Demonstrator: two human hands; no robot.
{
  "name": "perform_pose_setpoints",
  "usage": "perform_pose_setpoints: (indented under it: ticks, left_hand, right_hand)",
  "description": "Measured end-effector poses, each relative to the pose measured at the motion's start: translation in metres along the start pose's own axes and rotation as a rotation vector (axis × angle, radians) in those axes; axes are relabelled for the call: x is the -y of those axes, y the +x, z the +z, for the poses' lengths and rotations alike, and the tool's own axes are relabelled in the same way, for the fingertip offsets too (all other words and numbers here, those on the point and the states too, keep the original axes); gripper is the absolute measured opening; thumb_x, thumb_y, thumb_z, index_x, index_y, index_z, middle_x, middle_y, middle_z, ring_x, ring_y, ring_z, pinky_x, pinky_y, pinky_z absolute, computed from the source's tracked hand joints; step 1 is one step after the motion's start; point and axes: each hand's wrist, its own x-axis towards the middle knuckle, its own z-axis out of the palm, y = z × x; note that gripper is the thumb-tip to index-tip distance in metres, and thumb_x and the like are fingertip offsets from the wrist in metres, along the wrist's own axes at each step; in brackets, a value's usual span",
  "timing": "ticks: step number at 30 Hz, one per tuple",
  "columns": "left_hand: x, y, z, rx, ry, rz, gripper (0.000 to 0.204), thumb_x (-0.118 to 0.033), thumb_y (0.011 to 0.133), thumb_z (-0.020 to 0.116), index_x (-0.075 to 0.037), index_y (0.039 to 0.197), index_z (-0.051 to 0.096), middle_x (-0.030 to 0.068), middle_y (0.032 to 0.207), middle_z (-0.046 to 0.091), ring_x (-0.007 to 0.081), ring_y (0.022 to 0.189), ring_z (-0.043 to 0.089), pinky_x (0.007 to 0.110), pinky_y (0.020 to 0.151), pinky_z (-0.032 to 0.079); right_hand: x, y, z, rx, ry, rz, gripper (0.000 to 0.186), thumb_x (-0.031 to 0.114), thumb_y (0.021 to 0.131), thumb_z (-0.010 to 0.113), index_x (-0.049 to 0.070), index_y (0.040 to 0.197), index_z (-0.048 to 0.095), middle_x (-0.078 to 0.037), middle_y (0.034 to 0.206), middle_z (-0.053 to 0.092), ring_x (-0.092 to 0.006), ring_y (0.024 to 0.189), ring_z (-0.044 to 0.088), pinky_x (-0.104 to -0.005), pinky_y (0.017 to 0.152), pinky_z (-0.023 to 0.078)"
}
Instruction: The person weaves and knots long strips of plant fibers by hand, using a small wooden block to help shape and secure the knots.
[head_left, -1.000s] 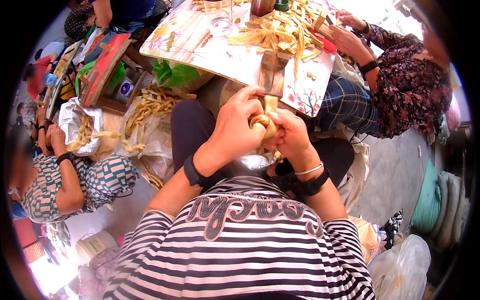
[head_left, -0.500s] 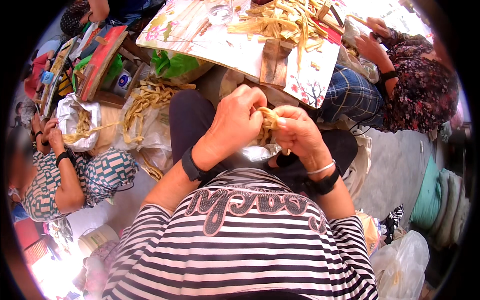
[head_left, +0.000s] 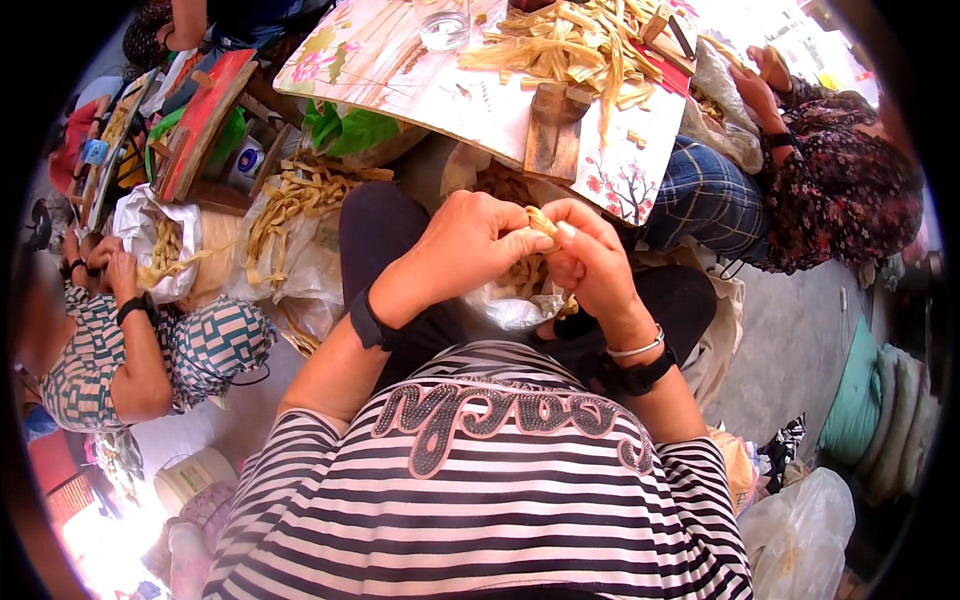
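Observation:
Between my fingertips is a small tan bundle of flat dried plant strips (head_left: 541,221). My left hand (head_left: 468,243) pinches it with thumb and fingers from one side. On the other side my right hand (head_left: 588,255) grips it, with its fingers curled in. Both hands meet over my lap, just above an open white bag (head_left: 510,308) that holds more tan strip pieces. Most of the bundle is covered by my fingers.
Ahead stands a flowered tabletop (head_left: 400,85) with a pile of tan strips (head_left: 570,45), a wooden block (head_left: 555,130) and a glass (head_left: 443,30). A person in checked clothing (head_left: 115,365) sits left, another in floral clothing (head_left: 835,190) right. A plastic bag of strips (head_left: 290,215) lies left.
My hands have shifted and drawn closer together around the bundle, so less of it shows. The right hand has turned, and the bag's contents below are more visible.

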Motion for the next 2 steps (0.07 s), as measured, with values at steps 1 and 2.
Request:
perform_pose_setpoints:
  ticks: [1,2]
  left_hand:
    - [0.0035,0.0003,-0.0003,0.064,-0.245,-0.089,0.021,-0.025,0.081,0.065,-0.006,0.072,0.067,0.0048,0.056,0.059,0.0205,0.045,0.048,0.029,0.045,0.039]
    - [0.0071,-0.0003,-0.0005,0.128,-0.490,-0.176,0.020,-0.026,0.083,0.066,-0.008,0.075,0.069,0.0012,0.056,0.060,0.0153,0.042,0.043,0.025,0.043,0.037]
  right_hand:
    - [0.0020,0.0010,-0.0014,-0.003,0.033,-0.002,0.021,0.022,0.090,0.054,0.006,0.104,0.053,0.007,0.068,0.048,0.0015,0.049,0.032,-0.0154,0.042,0.023]
    - [0.0056,0.0002,-0.0062,0.033,-0.094,0.011,0.029,0.027,0.089,0.056,0.006,0.109,0.051,0.006,0.070,0.048,0.0017,0.050,0.033,-0.0149,0.041,0.024]
